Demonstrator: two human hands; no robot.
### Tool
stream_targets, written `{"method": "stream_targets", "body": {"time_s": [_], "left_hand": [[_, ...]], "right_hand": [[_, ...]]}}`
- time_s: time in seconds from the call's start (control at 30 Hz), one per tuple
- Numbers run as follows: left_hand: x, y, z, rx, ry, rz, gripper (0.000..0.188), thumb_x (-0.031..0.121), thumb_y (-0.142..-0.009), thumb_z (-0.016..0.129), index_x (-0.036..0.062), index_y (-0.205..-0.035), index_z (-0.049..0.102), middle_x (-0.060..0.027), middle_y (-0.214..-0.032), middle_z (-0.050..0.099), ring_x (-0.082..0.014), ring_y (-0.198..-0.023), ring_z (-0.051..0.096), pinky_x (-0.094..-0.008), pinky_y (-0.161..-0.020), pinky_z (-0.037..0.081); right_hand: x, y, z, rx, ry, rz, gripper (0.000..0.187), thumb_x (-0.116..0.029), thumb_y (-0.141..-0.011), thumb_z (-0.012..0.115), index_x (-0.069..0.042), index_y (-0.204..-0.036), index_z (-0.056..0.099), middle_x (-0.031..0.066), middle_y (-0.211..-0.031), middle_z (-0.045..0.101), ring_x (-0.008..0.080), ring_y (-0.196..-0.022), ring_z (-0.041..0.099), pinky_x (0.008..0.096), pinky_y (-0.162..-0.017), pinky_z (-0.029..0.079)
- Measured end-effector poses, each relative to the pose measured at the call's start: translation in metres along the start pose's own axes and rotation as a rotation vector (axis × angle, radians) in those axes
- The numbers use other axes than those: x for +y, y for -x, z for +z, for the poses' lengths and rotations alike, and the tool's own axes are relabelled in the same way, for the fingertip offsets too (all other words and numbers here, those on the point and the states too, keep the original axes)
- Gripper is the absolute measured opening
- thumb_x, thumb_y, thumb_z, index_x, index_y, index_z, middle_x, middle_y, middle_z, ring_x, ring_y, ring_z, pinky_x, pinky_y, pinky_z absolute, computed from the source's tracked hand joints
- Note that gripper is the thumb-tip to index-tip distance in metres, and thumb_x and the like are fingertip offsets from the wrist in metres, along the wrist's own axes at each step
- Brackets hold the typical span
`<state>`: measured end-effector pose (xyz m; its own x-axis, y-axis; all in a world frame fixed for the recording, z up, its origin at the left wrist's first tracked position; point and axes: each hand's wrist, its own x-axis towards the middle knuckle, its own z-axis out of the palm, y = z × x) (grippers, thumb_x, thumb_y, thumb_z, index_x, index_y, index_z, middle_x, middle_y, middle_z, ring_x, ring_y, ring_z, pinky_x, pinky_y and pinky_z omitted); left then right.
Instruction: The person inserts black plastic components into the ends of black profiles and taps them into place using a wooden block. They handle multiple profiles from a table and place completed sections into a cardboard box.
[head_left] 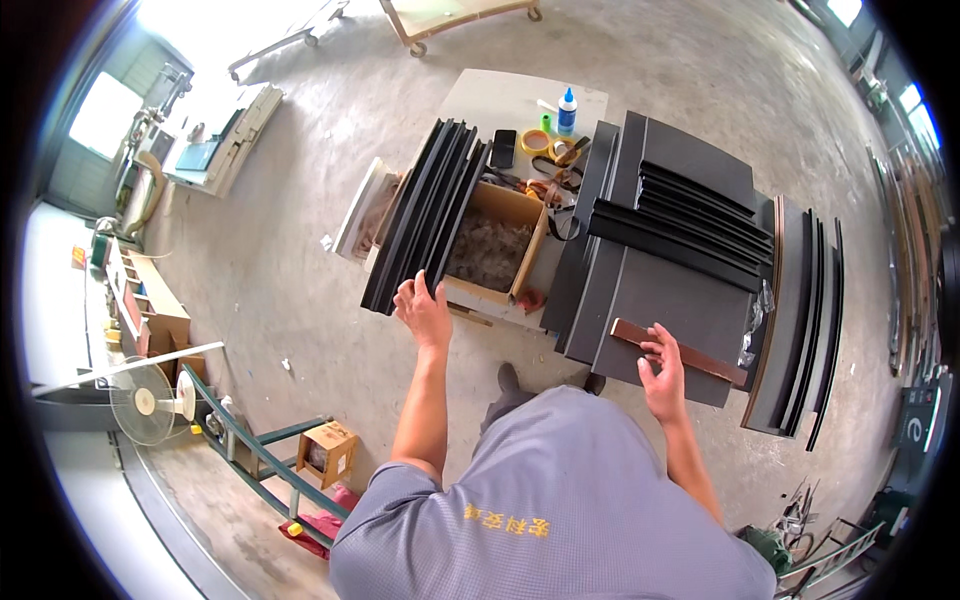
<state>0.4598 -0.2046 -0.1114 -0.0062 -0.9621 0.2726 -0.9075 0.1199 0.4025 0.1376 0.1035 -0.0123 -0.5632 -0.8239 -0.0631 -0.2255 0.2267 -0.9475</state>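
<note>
our left hand (pixel 425 315) is loosely spread at the near end of the long black strips (pixel 420 220), just left of the open cardboard box (pixel 480 289); we cannot tell whether it touches them. our right hand (pixel 662 373), fingers parted, is at the brown bar (pixel 708 363), which lies on the dark grey panel (pixel 665 290). beyond the box, we see a phone (pixel 503 149) on the worktop (pixel 485 98).

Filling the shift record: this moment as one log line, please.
left hand: by left-side black strips | right hand: by reddish-brown bar on grey panel | ahead: open cardboard box
</note>
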Motion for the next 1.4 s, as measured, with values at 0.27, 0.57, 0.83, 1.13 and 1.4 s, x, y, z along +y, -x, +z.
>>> {"method": "stream_targets", "body": {"time_s": [0.27,0.57,0.83,1.13,1.4], "left_hand": [[0.016,-0.027,0.003,-0.048,0.04,-0.041,0.069,0.029,-0.085,0.085,0.0111,-0.144,0.053,-0.0164,-0.144,0.048,-0.0378,-0.143,0.038,-0.0597,-0.118,0.028],[0.012,-0.078,0.047,-0.045,-0.022,0.299,0.05,0.027,-0.093,0.074,0.0143,-0.14,0.062,-0.0149,-0.155,0.05,-0.0404,-0.151,0.035,-0.063,-0.126,0.022],[0.033,-0.075,0.044,0.044,0.054,0.312,0.057,0.019,-0.09,0.076,0.009,-0.143,0.056,-0.0193,-0.152,0.051,-0.0423,-0.146,0.04,-0.0586,-0.123,0.029],[0.15,-0.039,0.083,-0.419,0.71,0.437,0.056,0.018,-0.1,0.066,0.0009,-0.151,0.05,-0.0217,-0.149,0.055,-0.0378,-0.143,0.049,-0.0445,-0.118,0.041],[0.236,-0.025,0.159,-0.658,1.206,-0.05,0.061,0.016,-0.106,0.058,-0.0064,-0.16,0.037,-0.0182,-0.166,0.042,-0.0271,-0.155,0.037,-0.0346,-0.127,0.025]], "right_hand": [[-0.009,-0.001,0.025,-0.051,0.052,-0.074,0.066,0.004,-0.092,0.063,-0.005,-0.155,0.046,0.0124,-0.147,0.055,0.0222,-0.116,0.064,0.0357,-0.098,0.053],[-0.004,0.015,0.027,-0.043,0.016,-0.028,0.066,0.006,-0.092,0.062,-0.004,-0.155,0.045,0.0146,-0.146,0.054,0.0209,-0.107,0.067,0.034,-0.093,0.055],[0.009,0.021,0.025,0.002,0.03,-0.048,0.066,0.004,-0.091,0.065,-0.004,-0.154,0.047,0.0136,-0.145,0.055,0.0212,-0.108,0.067,0.0331,-0.092,0.055],[0.005,0.028,0.001,0.091,0.105,-0.028,0.056,0.0,-0.091,0.07,-0.005,-0.145,0.055,0.0106,-0.14,0.057,0.0232,-0.112,0.064,0.0368,-0.094,0.053],[0.04,0.05,-0.055,0.304,0.23,-0.029,0.053,0.0,-0.092,0.069,0.0,-0.144,0.057,0.0163,-0.144,0.06,0.0319,-0.134,0.059,0.0415,-0.114,0.046]]}}
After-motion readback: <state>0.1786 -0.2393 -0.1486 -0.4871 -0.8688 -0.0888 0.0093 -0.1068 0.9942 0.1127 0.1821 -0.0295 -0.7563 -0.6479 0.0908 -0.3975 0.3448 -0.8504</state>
